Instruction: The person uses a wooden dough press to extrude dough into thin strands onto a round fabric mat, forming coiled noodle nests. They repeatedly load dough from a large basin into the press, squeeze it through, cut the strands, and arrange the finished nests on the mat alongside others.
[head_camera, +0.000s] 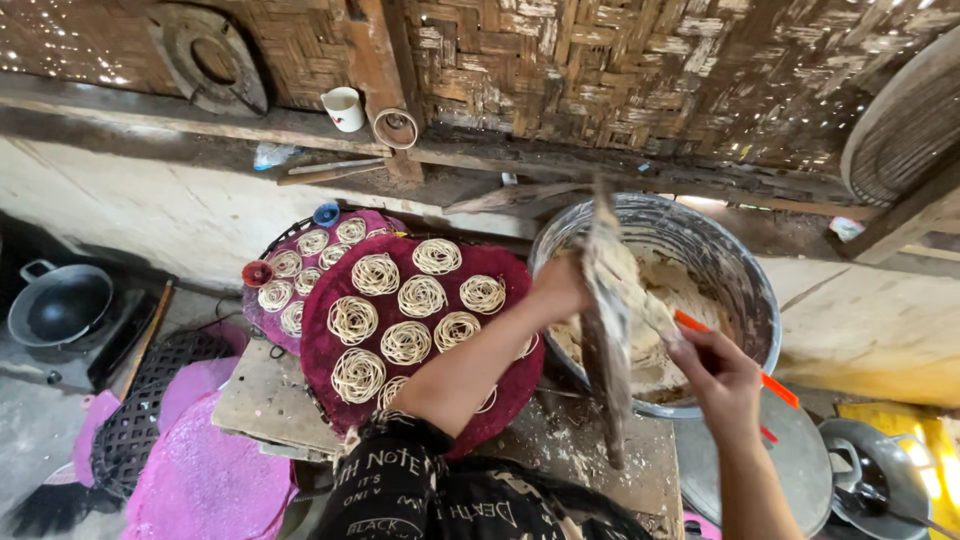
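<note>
The left hand grips a dough-caked paddle over the bowl; the right hand pinches an orange scraper. Scraping best runs downward, dough falling inside the bowl.

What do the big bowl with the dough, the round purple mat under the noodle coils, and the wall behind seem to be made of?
The big bowl looks like metal, dull grey and smeared with dough, with a thin rolled rim. The round purple mat seems to be cloth or soft plastic with a matte, grainy surface; I cannot tell which. The wall is woven bamboo or cane strips, with light showing through the gaps.
</note>
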